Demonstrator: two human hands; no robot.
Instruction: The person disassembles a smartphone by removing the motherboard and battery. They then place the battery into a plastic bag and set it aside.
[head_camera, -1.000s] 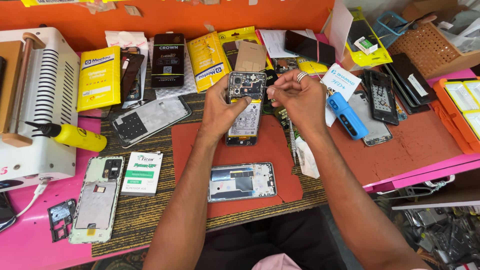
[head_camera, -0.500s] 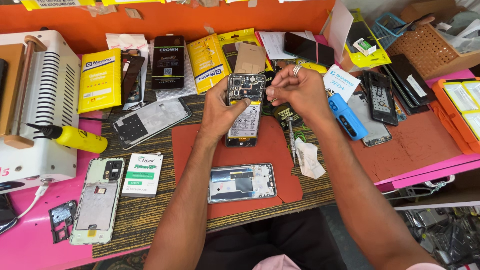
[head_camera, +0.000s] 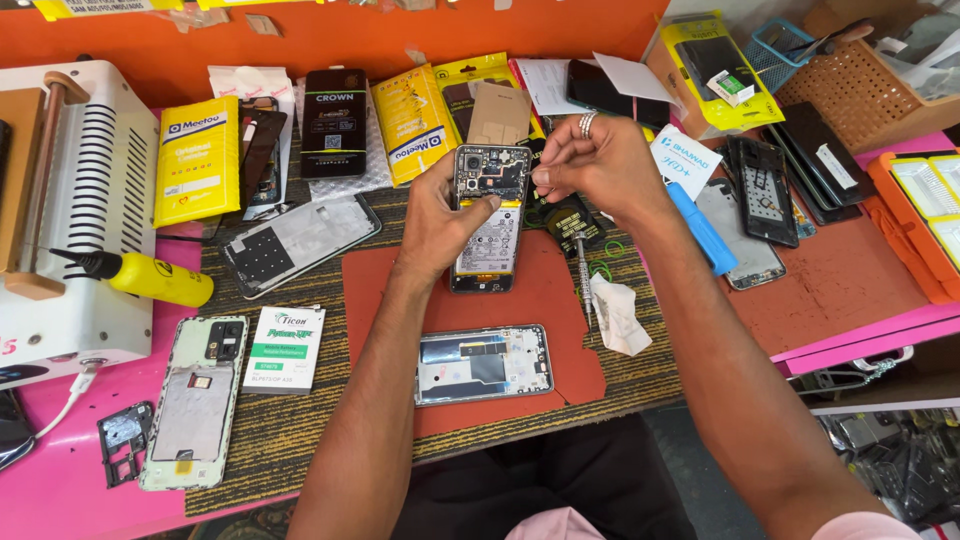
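Note:
My left hand (head_camera: 437, 218) grips an opened phone (head_camera: 489, 222) by its left edge, holding it upright over the red mat (head_camera: 540, 300); its circuit board and white battery face me. My right hand (head_camera: 600, 165), with a ring on one finger, is at the phone's top right corner, fingers pinched together against the board. Whether something small sits between those fingertips I cannot tell. A phone frame (head_camera: 483, 363) lies flat on the mat below. A screwdriver (head_camera: 583, 275) and a crumpled white wipe (head_camera: 620, 315) rest to the right of the held phone.
Left: a white machine (head_camera: 60, 210), a yellow bottle (head_camera: 150, 277), a pale green phone back (head_camera: 195, 400), a battery box (head_camera: 285, 348). Yellow and black packages (head_camera: 200, 160) line the orange back wall. Right: a blue tool (head_camera: 703, 228), dismantled phones (head_camera: 760, 190), an orange tray (head_camera: 925, 215), a basket (head_camera: 860, 90).
My right hand has shifted slightly left and closed in on the phone's top right corner. The left hand keeps the same grip on the phone.

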